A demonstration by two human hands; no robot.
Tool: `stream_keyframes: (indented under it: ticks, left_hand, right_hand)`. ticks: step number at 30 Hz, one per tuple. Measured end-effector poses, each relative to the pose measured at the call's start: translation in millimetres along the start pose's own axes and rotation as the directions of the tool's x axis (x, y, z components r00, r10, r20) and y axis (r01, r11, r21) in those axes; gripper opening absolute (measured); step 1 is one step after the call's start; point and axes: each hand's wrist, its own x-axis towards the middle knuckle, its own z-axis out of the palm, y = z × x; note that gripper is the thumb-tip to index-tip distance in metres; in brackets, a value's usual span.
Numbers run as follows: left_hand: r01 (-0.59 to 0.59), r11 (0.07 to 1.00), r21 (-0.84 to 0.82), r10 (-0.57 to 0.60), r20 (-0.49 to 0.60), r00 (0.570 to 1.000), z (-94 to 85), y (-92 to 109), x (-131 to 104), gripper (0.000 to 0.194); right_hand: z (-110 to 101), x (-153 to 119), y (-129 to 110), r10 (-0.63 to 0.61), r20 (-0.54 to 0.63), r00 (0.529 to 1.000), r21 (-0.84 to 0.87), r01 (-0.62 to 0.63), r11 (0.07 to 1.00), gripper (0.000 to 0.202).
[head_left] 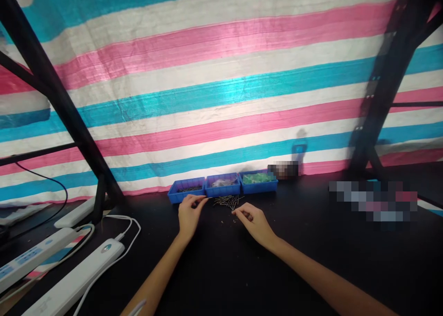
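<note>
Three shallow blue plastic trays (223, 185) line the far edge, a loose pile of thin metal pins (226, 200) just nearer, where the left hand (188, 212) and right hand (254, 221) each pinch one pin.

Light bright, from above front; glare patch mid striped tarp (228, 92). Tabletop (311, 260) very dark, little surface detail. Soft shadows on tarp beside black frame posts (387, 90). Wide-angle bowing toward edges. Two pixelated patches near tabletop's far right edge. Small parts poorly resolved.
</note>
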Motion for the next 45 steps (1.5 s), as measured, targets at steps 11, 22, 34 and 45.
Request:
stream_keyframes:
  ticks: [11, 22, 34, 45]
  left_hand:
    - [0.29, 0.957, 0.015, -0.285, -0.136, 0.949, -19.5, -50.5, 22.9, 0.038]
    - [-0.013, 0.933, 0.36, -0.086, 0.258, 0.962, -16.5, -33.5, 11.3, 0.032]
    - [0.033, 0.873, 0.486, -0.186, 0.27, 0.945, -14.7, -38.8, 2.4, 0.024]
    - [0.058, 0.906, 0.42, -0.228, 0.367, 0.902, -15.4, -35.2, 5.0, 0.017]
  right_hand:
    - [5.2, 0.5, 2.5, -0.008, 0.021, 1.0, -0.029, 0.008, 1.0, 0.023]
    - [3.8, 0.7, 4.2, -0.007, -0.001, 1.0, -0.04, 0.007, 0.999, 0.021]
    - [2.1, -0.5, 4.7, -0.028, 0.036, 0.999, -0.062, 0.03, 0.998, 0.024]
    - [1.6, -1.6, 4.4, -0.015, 0.088, 0.996, -0.077, 0.021, 0.997, 0.021]
